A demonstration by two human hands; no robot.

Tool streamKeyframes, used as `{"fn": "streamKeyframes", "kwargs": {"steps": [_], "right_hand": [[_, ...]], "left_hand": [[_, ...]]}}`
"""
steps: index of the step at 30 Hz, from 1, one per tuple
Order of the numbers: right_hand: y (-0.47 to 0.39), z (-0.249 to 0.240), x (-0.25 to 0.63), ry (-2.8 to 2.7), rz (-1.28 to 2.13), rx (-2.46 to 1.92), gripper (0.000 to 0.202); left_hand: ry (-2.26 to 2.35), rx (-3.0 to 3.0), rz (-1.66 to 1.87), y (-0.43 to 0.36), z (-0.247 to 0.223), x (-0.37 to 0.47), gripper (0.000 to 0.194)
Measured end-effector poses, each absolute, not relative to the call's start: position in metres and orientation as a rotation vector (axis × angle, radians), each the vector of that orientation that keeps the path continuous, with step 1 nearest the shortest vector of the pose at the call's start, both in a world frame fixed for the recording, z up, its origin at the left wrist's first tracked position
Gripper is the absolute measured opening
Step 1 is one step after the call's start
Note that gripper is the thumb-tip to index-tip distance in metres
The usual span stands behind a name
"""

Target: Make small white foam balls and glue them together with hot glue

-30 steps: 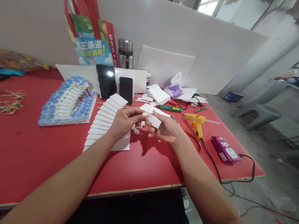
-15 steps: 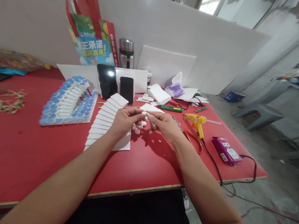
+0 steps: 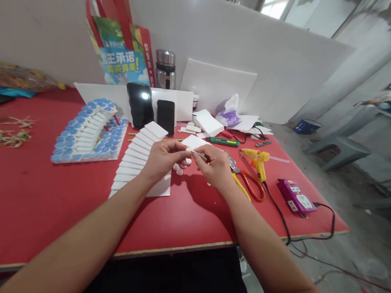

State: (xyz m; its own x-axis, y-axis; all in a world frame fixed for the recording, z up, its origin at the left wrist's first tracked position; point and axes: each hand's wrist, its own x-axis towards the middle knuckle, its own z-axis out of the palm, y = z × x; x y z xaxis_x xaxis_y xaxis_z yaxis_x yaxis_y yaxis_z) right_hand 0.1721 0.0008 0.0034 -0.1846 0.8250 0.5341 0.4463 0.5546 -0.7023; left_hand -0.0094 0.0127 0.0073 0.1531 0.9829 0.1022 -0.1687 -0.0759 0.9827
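Observation:
Both hands meet over the middle of the red table (image 3: 199, 220). My left hand (image 3: 168, 159) pinches a small white piece (image 3: 189, 149) between thumb and fingers. My right hand (image 3: 214, 163) is closed at the same piece, gripping something thin that its fingers mostly hide. Small white round pieces (image 3: 179, 170) lie just below the fingertips. Left of my left hand, a stepped fan of white strips (image 3: 131, 163) rests on a white board. Behind my fingers lies a flat white sheet (image 3: 195, 141).
A blue-and-white model (image 3: 83, 135) stands at left. Two phones (image 3: 141, 105) lean against white boards behind. To the right lie pliers (image 3: 252, 185), a green-handled tool (image 3: 224, 141), a yellow glue gun (image 3: 260, 160) and a purple power strip (image 3: 296, 196) with a cord over the front edge.
My right hand has turned and its fingers have shifted around the white piece. The yellow handle of the pliers now shows beside my right wrist. My left hand has barely moved.

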Motion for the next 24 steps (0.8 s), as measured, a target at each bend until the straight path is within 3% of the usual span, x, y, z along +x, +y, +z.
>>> {"fn": "streamKeyframes", "kwargs": {"steps": [11,24], "right_hand": [[0.002,0.005,0.178,-1.821,0.649,-0.951,0.017],[0.005,0.001,0.18,-1.845,0.69,-0.952,0.016]], "left_hand": [[0.865,1.243,1.035,0.024,0.003,-0.024,0.029],[0.899,1.261,1.194,0.015,0.0,-0.009,0.029]]}}
